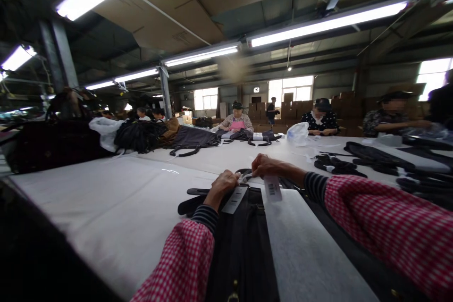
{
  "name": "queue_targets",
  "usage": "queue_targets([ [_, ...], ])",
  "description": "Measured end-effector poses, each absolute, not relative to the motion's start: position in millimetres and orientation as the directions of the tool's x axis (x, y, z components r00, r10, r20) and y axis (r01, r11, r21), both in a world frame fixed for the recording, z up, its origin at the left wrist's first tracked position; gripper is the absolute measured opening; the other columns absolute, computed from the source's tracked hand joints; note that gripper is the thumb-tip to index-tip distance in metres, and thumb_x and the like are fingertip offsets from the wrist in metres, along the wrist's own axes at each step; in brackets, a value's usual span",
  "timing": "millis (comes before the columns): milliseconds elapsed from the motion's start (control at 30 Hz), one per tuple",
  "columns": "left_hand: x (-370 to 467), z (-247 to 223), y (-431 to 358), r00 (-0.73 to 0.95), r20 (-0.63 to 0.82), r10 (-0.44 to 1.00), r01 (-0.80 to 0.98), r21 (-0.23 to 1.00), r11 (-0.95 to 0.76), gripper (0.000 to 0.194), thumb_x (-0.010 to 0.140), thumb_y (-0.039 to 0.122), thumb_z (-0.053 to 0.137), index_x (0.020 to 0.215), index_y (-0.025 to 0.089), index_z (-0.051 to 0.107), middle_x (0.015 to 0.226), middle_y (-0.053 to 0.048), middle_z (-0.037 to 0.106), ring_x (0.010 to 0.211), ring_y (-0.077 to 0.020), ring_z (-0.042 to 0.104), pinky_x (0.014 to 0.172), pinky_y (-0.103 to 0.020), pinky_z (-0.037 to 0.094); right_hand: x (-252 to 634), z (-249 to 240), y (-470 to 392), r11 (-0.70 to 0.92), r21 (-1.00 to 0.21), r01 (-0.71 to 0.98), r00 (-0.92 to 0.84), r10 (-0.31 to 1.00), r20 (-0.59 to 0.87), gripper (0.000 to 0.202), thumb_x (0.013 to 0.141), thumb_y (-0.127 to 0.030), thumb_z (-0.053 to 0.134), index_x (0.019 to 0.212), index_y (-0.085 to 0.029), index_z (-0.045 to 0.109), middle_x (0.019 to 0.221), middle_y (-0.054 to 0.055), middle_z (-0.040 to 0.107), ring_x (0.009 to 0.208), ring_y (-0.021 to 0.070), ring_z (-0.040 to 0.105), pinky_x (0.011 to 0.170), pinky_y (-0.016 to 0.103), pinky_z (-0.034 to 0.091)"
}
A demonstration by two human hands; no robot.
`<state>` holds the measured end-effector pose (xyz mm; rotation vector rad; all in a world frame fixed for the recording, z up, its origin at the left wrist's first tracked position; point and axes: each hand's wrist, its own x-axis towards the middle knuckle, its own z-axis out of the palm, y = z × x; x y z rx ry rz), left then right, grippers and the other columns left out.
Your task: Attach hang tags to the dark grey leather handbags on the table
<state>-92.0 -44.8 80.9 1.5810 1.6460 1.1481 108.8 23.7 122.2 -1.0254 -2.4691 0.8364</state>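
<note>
A black bag (244, 245) lies flat on the table in front of me, with a long sheet of white paper (300, 240) over its right part. At the bag's far end, my left hand (223, 186) is closed in a pinch on a thin whitish strip (244, 178) by the dark handle (243, 170). My right hand (266, 166) has its fingers curled closed at the strip's other end, just to the right. A white tag (234, 200) lies below my left hand; a barcode tag (272, 188) hangs below my right. Black straps (193, 203) stick out to the left.
More black bags (194, 137) and a large dark bag (60, 144) are along the left and far side. Clear plastic (297, 134) sits across the white table (106, 198). Dark straps (336, 164) lie to the right. Several people work opposite, one in a pink apron (236, 125).
</note>
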Motion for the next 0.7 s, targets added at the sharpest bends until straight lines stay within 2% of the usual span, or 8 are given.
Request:
queue_targets([
  [167,-85,79,-48,-0.119,-0.001,0.993,0.376,0.925,0.046,0.018,0.068,0.028,0.063,0.052,0.021,0.057,0.061,-0.005,0.061,0.071,-0.0236,0.059,0.065,-0.033,0.041,107,135,20,0.666,-0.410,0.623,-0.697,0.711,0.095,0.005,0.060,-0.011,0.070,0.058,-0.016,0.069,0.051,-0.001,0.055,0.054,0.0124,0.048,0.052,0.025,0.029],
  [267,-84,80,-52,-0.111,-0.033,0.993,0.318,0.946,0.067,0.010,0.065,0.027,0.061,0.058,0.020,0.061,0.070,-0.005,0.066,0.078,-0.0242,0.061,0.069,-0.034,0.041,109,145,14,0.696,-0.325,0.640,-0.722,0.689,0.055,0.004,0.064,-0.013,0.071,0.062,-0.016,0.071,0.054,0.000,0.057,0.055,0.0127,0.051,0.052,0.025,0.031],
  [367,-84,81,-55,-0.094,-0.059,0.994,0.289,0.954,0.084,0.008,0.060,0.024,0.059,0.060,0.018,0.065,0.071,-0.005,0.067,0.079,-0.0234,0.060,0.071,-0.034,0.040,111,155,4,0.717,-0.256,0.649,-0.738,0.675,0.018,0.004,0.068,-0.014,0.071,0.066,-0.016,0.073,0.058,0.001,0.062,0.057,0.0133,0.055,0.052,0.023,0.034],
  [533,-84,80,-55,-0.082,-0.082,0.993,0.257,0.961,0.101,0.025,0.051,0.014,0.052,0.067,0.015,0.073,0.071,-0.003,0.068,0.073,-0.0188,0.056,0.072,-0.032,0.037,104,163,-22,0.717,-0.051,0.695,-0.713,0.696,0.085,0.009,0.075,-0.016,0.068,0.078,-0.015,0.077,0.074,0.009,0.072,0.069,0.0193,0.065,0.056,0.025,0.037],
  [700,-86,76,-53,-0.039,-0.069,0.997,0.203,0.976,0.076,0.030,0.055,0.012,0.052,0.072,0.012,0.076,0.067,-0.003,0.067,0.064,-0.0147,0.053,0.068,-0.029,0.037,87,163,-49,0.700,0.189,0.689,-0.723,0.682,0.108,0.022,0.085,-0.015,0.062,0.100,-0.011,0.077,0.097,0.021,0.074,0.091,0.0291,0.072,0.071,0.030,0.046],
])
